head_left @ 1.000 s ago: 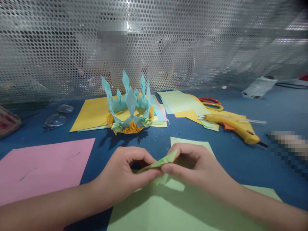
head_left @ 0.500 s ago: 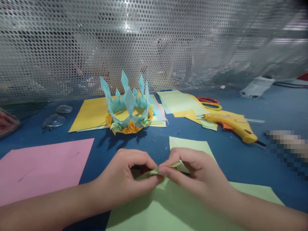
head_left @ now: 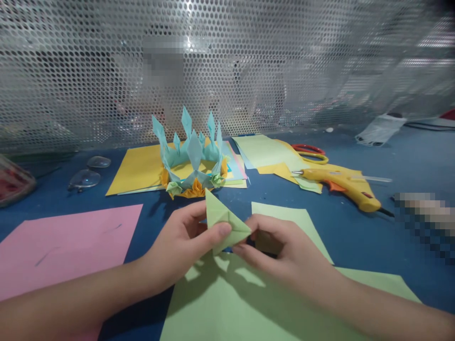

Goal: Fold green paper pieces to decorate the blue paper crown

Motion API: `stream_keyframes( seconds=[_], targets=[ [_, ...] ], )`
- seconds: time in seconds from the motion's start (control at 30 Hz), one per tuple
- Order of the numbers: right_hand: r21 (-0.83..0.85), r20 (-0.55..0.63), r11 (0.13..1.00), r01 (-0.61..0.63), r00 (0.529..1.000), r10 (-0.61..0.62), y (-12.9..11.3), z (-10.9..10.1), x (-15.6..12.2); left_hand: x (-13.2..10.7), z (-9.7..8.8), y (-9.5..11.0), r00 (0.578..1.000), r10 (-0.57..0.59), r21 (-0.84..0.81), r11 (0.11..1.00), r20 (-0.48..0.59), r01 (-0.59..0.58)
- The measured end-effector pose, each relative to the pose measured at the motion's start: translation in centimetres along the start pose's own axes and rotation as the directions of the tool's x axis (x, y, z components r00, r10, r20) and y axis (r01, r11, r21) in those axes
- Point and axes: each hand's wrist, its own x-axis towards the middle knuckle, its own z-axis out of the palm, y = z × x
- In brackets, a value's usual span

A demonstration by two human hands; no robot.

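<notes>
A light green folded paper triangle [head_left: 219, 213] is held up over the table, its creased face towards me. My left hand [head_left: 185, 241] grips it with the thumb flat on the front and the fingers behind. At its right-hand corner, the fingertips of my right hand [head_left: 284, 241] close on the paper, partly hidden behind it. Below both hands lies a large green sheet [head_left: 227, 308], with their shadows across it. Just beyond stands a light blue paper crown [head_left: 194, 151] with pointed tips and an orange and green folded trim.
Pink paper [head_left: 71, 237] lies at left, eyeglasses [head_left: 84, 179] behind it. Coloured sheets [head_left: 133, 163] lie under the crown. At right are a yellow glue gun [head_left: 341, 184], scissors [head_left: 309, 154] and a pale face mask [head_left: 382, 129]. A perforated metal panel [head_left: 227, 61] closes off the back.
The folded green paper has turned from nearly edge-on to face me and risen slightly. My left thumb now lies across its front, and my right fingers have shifted to its right corner.
</notes>
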Motion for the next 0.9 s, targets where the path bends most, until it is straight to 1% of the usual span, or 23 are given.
stream_keyframes(
  seconds=[0.13, 0.27, 0.37, 0.57, 0.73, 0.83, 0.9],
  targets=[
    [-0.045, -0.041, 0.998, 0.052, 0.998, -0.054, 0.18, -0.09, -0.04, 0.22, -0.24, -0.17, 0.999, -0.025, 0.047, 0.999, -0.021, 0.026],
    [-0.069, -0.077, 0.996, 0.053, 0.995, -0.058, 0.34, -0.29, -0.01, 0.04, -0.64, -0.33, 0.999, -0.038, 0.104, 0.994, -0.008, 0.039],
    [-0.040, -0.097, 0.999, 0.031, 0.995, -0.035, 0.40, -0.40, -0.07, -0.08, -0.83, -0.30, 0.999, -0.029, 0.138, 0.990, -0.021, 0.031],
    [0.066, -0.149, 0.997, 0.029, 0.989, -0.019, 0.32, -0.44, -0.03, 0.22, -0.69, -0.10, 0.998, -0.016, 0.233, 0.972, -0.063, 0.030],
    [0.095, -0.203, 0.995, 0.029, 0.979, -0.009, 0.41, -0.46, 0.07, 0.28, -0.43, 0.21, 0.994, -0.067, 0.184, 0.979, -0.088, 0.082],
    [0.101, -0.210, 0.994, 0.047, 0.977, -0.025, 0.53, -0.49, 0.04, 0.19, -0.27, 0.41, 0.991, -0.106, 0.157, 0.980, -0.082, 0.118],
    [0.097, -0.213, 0.995, 0.038, 0.977, -0.017, 0.56, -0.53, 0.02, 0.17, -0.18, 0.49, 0.990, -0.118, 0.145, 0.981, -0.074, 0.128]
  ],
)
